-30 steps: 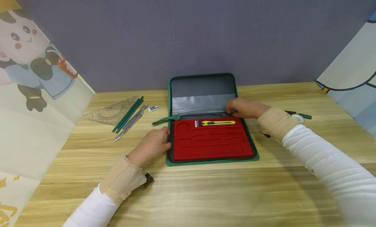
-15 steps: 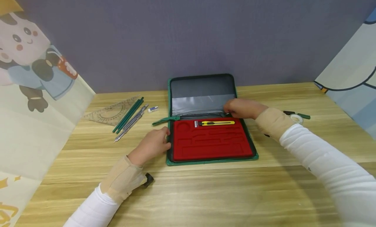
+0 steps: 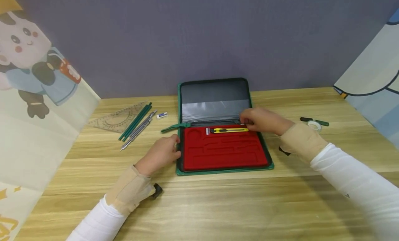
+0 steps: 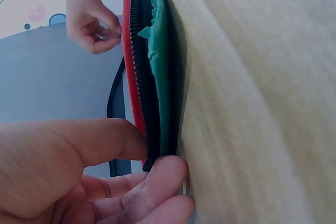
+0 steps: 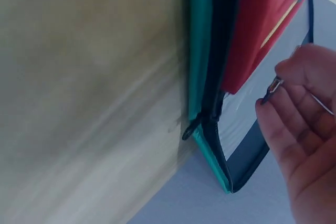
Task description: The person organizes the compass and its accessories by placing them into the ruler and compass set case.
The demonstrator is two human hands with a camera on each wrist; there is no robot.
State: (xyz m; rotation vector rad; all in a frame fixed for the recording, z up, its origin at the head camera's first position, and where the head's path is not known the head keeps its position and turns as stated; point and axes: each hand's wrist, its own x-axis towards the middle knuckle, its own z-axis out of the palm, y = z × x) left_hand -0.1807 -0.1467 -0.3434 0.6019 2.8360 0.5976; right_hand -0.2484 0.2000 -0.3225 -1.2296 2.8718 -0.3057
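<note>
A green zip case lies unfolded on the table, with a red moulded tray in its near half. My left hand pinches the case's left edge between thumb and fingers, the zipper running between them. Over the tray's far right corner, my right hand pinches a small piece with a metal end and a dark tip; most of it is hidden by the fingers. A yellow utility knife sits along the tray's far side, beside a small clear pack.
Left of the case are a clear set square, green pencils, silver compasses and an eraser. At right lie a white tape roll and a green-and-black piece. A grey wall stands behind.
My right hand has shifted slightly right and towards me, from the lid's fold to the tray's far corner, still pinching the small piece. My left hand keeps its place on the case edge.
</note>
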